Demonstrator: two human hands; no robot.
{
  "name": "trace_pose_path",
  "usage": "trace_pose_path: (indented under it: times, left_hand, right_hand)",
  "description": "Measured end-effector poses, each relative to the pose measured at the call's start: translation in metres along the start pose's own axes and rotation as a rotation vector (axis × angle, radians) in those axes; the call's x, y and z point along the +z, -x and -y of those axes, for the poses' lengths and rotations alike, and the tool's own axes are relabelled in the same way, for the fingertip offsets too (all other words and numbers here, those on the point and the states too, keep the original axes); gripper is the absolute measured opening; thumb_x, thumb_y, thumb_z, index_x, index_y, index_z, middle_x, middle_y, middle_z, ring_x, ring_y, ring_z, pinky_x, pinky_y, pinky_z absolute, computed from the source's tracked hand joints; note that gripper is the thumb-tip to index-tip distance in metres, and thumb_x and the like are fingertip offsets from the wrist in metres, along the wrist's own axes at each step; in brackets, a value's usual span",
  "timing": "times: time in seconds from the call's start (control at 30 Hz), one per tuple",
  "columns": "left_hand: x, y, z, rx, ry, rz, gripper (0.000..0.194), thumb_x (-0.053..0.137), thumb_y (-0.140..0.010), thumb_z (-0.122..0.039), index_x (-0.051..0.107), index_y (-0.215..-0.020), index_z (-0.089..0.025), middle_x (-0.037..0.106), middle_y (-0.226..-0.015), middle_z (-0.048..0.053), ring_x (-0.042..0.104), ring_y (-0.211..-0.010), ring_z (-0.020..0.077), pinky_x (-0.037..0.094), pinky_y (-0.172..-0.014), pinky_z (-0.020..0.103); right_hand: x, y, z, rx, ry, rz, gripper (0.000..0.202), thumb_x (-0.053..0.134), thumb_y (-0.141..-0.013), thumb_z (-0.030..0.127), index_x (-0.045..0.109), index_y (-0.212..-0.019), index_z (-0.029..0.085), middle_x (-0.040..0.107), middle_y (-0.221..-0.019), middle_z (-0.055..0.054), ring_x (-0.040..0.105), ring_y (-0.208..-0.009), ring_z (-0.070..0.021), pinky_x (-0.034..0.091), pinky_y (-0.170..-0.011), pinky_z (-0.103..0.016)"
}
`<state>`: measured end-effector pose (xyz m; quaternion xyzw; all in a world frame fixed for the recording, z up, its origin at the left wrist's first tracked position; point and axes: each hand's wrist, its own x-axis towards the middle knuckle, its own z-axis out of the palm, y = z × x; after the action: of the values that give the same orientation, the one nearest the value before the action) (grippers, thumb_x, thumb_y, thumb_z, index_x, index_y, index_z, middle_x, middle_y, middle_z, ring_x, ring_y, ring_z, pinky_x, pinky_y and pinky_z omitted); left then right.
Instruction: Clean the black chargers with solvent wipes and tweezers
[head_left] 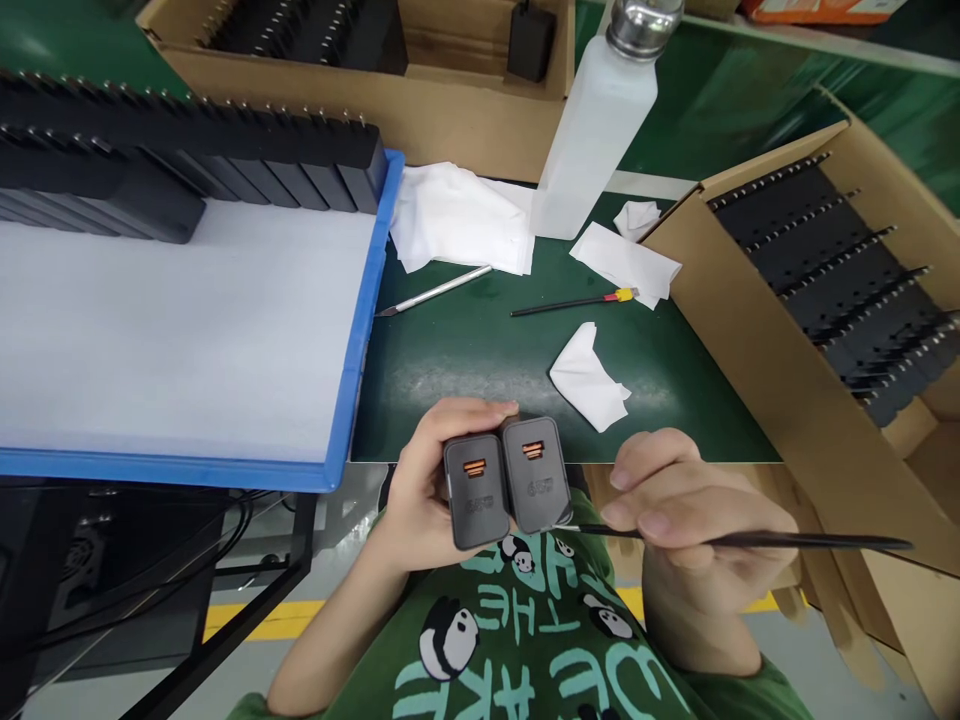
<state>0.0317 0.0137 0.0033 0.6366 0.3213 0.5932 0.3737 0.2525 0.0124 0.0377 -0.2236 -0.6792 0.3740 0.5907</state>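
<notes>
My left hand (420,480) is closed around two black USB chargers, a left one (478,510) and a right one (537,485), side by side with their orange ports facing up. Pinched in my right hand (697,510) is a slim black-handled tool (810,540). Its thin, pale tip meets the lower edge of the right charger; I cannot make out whether it is a brush or a blade. Beyond the hands, a crumpled white wipe (589,380) lies on the green table (457,350).
On the left, a blue-rimmed tray (360,330) bears rows of chargers (262,160). Cardboard boxes of chargers stand at the back (480,110) and right (750,320). A metal-capped bottle (592,130), white cloths (465,220), a craft knife (439,290) and a black stick (562,305) are between them.
</notes>
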Motion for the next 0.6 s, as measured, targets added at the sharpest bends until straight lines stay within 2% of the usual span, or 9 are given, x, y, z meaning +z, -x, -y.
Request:
trace_pose_path:
  times: [0.4,0.6]
  left_hand:
    - [0.0005,-0.0055,-0.0048,0.044,-0.063,0.038,0.055,0.082,-0.082,-0.039,0.061,-0.129,-0.021,0.071,-0.113,0.011,0.072,-0.106,0.0268,0.061,-0.092,0.039]
    - [-0.0016,-0.0036,-0.0044,0.045,-0.103,0.043,0.054,0.082,-0.081,-0.036,0.061,-0.128,-0.021,0.071,-0.115,0.012,0.072,-0.105,0.0274,0.062,-0.088,0.040]
  right_hand:
    - [-0.0013,-0.0040,0.0001,-0.016,-0.048,0.032,0.018,0.065,-0.096,0.011,0.075,-0.110,0.008,0.081,-0.093,-0.006,0.076,-0.077,-0.0149,0.062,-0.075,-0.032]
    - [-0.0029,-0.0047,0.0010,-0.015,-0.030,0.037,0.016,0.066,-0.095,0.012,0.076,-0.108,0.009,0.081,-0.092,-0.005,0.075,-0.072,-0.0147,0.062,-0.074,-0.032]
